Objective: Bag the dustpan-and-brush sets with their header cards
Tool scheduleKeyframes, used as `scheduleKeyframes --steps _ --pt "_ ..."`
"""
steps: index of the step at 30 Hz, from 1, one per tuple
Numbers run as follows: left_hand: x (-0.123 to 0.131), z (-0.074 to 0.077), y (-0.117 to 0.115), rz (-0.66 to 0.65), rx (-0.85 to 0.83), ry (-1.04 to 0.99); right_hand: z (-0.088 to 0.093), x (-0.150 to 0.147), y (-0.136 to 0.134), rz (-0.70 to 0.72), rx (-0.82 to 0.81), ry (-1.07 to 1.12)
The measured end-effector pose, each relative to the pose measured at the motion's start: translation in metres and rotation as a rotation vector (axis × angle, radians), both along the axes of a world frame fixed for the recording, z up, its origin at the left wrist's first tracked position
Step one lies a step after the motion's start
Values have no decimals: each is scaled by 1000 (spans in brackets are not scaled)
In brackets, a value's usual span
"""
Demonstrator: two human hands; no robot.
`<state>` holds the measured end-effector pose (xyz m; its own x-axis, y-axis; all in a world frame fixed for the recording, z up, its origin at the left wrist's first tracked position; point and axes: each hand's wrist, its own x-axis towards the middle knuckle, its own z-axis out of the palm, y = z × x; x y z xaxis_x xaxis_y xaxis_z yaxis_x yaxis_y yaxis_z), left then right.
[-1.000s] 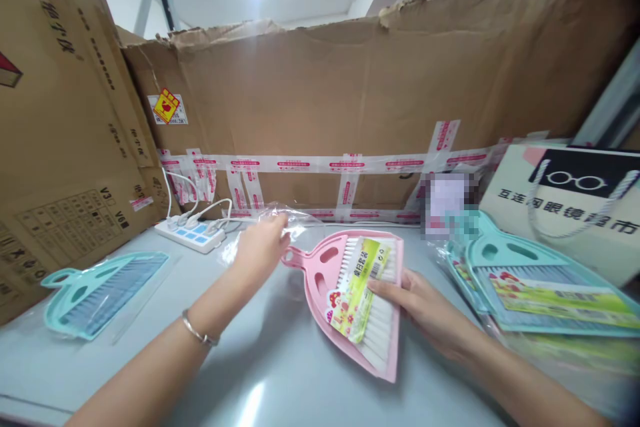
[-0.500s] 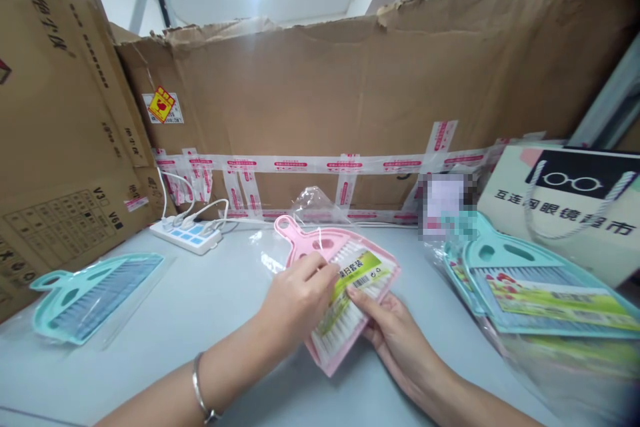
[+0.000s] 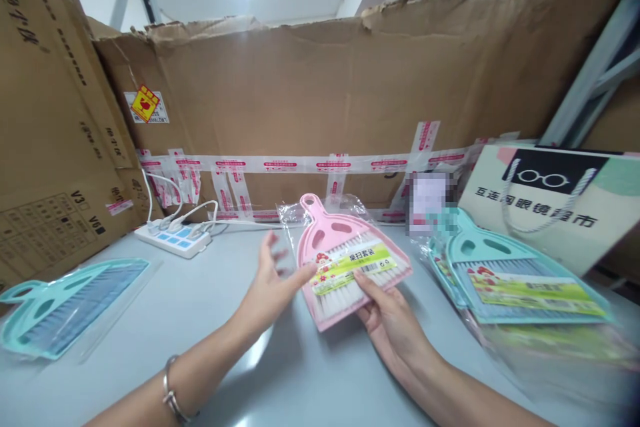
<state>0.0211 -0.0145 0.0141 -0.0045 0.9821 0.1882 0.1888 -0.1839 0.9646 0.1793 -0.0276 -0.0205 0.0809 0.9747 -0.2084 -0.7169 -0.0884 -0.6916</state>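
Observation:
A pink dustpan and brush set (image 3: 333, 227) in a clear plastic bag is held tilted over the table, its handle pointing away from me. Across its white bristles runs a green and yellow label (image 3: 373, 255) with a barcode. My right hand (image 3: 395, 317) grips the lower right edge, thumb on the front and fingers beneath. At the left edge is my left hand (image 3: 275, 273), its fingers spread apart and the thumb tip by the label's left end; whether the thumb touches the bag I cannot tell. A bracelet (image 3: 173, 390) circles my left wrist.
On the left lies a bagged turquoise dustpan set (image 3: 75, 307). Several more turquoise sets (image 3: 520, 273) are stacked at right, before a paper carrier bag (image 3: 545, 200). A white power strip (image 3: 173, 240) with plugged cables sits at the back left. Large cardboard (image 3: 300, 93) walls the table's rear.
My left hand has come off the front of the pink set and opened out leftward. The set has turned to show its whole label. The view has shifted slightly right.

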Motion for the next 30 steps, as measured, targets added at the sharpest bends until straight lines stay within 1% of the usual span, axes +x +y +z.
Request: scheduleKeyframes --steps 1,2,3,4,5,7,9,10,13,14,15,18,19,21,25,26,27,28,30 --pt "4 -2 0 -117 -156 -123 0 -1 0 -2 0 -6" --pt "8 -6 -1 -223 -258 -224 0 -2 -1 1 1 -16" --pt "11 -9 -2 -302 -304 -301 0 -2 -1 5 3 -27" --pt "14 -13 -3 -347 -311 -354 0 -2 -1 15 4 -40" --pt "15 -16 -4 -361 -300 -388 1 -2 -1 35 1 -55" --pt "14 -20 -2 -345 -290 -416 2 4 2 91 -28 -105" --pt "8 -20 2 -323 -319 -415 3 13 8 114 -82 -198" --pt "4 -18 5 -309 -337 -411 3 19 12 96 -101 -253" --pt "-5 -14 13 -282 -378 -398 1 32 21 -21 -113 -380" --pt "-7 -13 15 -274 -388 -398 1 35 23 -24 -99 -381" --pt "-8 -12 17 -270 -400 -398 2 36 24 6 -81 -356" --pt "-9 -13 20 -242 -459 -370 3 35 24 172 -37 -216" --pt "-9 -13 20 -238 -478 -348 3 34 23 200 -39 -188" --pt "-9 -14 20 -263 -498 -311 1 33 23 181 -72 -194" --pt "-13 -14 20 -460 -463 -335 -5 36 28 80 -134 -238" --pt "-14 -15 21 -491 -447 -348 -6 37 30 69 -143 -239" --pt "-15 -16 21 -496 -437 -360 -7 38 31 64 -147 -234" --pt "-16 -17 23 -475 -438 -371 -7 39 31 68 -144 -225" --pt "-17 -20 26 -382 -470 -379 -5 40 31 103 -125 -190"
